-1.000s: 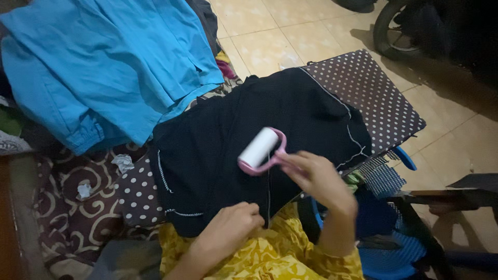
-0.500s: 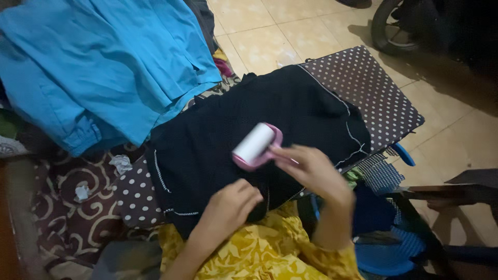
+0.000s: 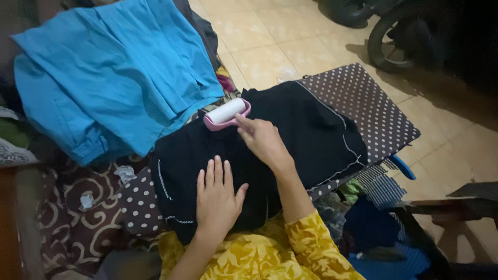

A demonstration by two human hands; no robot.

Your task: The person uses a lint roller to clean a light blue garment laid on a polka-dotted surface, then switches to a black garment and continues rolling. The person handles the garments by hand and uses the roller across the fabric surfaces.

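A person in yellow patterned sleeves leans over a black garment (image 3: 290,129) spread across a brown pad with white dots (image 3: 368,103). The right hand (image 3: 262,140) is clenched around the pink handle of a lint roller (image 3: 226,114), whose white drum lies on the cloth at the garment's far left edge, just beside a bright blue garment (image 3: 114,78) heaped to the left. The left hand (image 3: 218,197) is released and flat, fingers spread, pressing the near part of the black cloth. By the look of it, the step in hand is rolling lint off the black garment, with the roller at the far end of a pass. The next move would call for keeping the cloth held taut under the flat palm, and for steering the drum clear of the blue fabric so it does not catch. Small crumpled white scraps (image 3: 124,173) lie on a swirl-patterned brown cloth (image 3: 72,218) at the near left. A tiled floor (image 3: 270,36) and a dark wheel (image 3: 394,41) show at the far right.
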